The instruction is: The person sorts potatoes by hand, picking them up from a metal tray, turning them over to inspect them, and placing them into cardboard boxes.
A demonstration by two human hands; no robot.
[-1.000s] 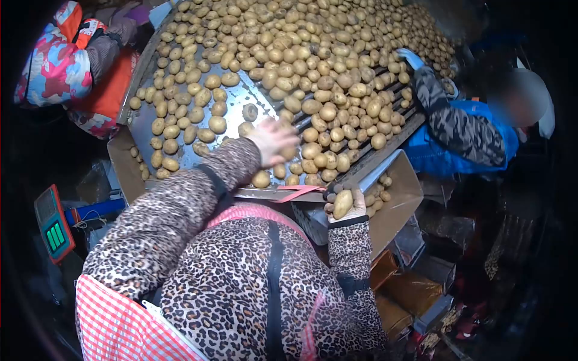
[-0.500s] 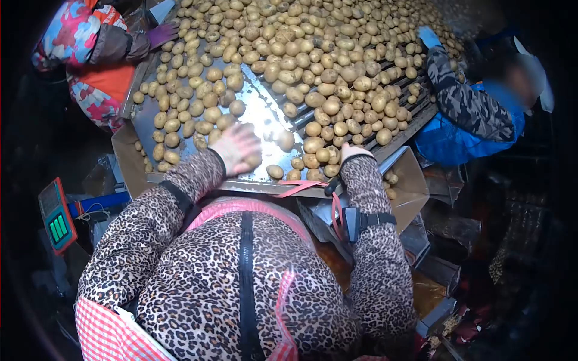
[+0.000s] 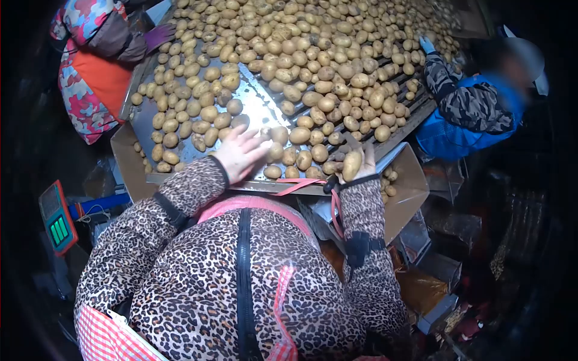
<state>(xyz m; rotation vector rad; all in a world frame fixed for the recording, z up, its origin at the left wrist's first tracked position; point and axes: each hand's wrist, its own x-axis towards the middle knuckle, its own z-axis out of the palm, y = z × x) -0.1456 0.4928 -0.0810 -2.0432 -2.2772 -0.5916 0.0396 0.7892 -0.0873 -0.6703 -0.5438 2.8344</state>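
Note:
Many potatoes point(image 3: 289, 36) lie spread over a metal sorting table point(image 3: 256, 102) with dark slats at its right. My left hand point(image 3: 242, 154) is over the bare shiny metal near the front edge, palm down with fingers spread, beside a few potatoes. At the front right corner my right hand point(image 3: 359, 161) is turned palm up, with an oblong potato point(image 3: 351, 165) resting on the palm and fingers. A pink ribbon point(image 3: 298, 185) hangs over the front edge between my hands.
A cardboard box point(image 3: 409, 192) holding potatoes is below the right edge, another box point(image 3: 127, 157) below the left. A person in orange point(image 3: 102, 78) works at the left, a person in blue point(image 3: 475, 108) at the right. A scale display point(image 3: 58, 218) is at far left.
My right hand has turned palm up and now has a potato on it. Some potatoes have shifted near the front edge by my left hand. The left co-worker's body has moved right.

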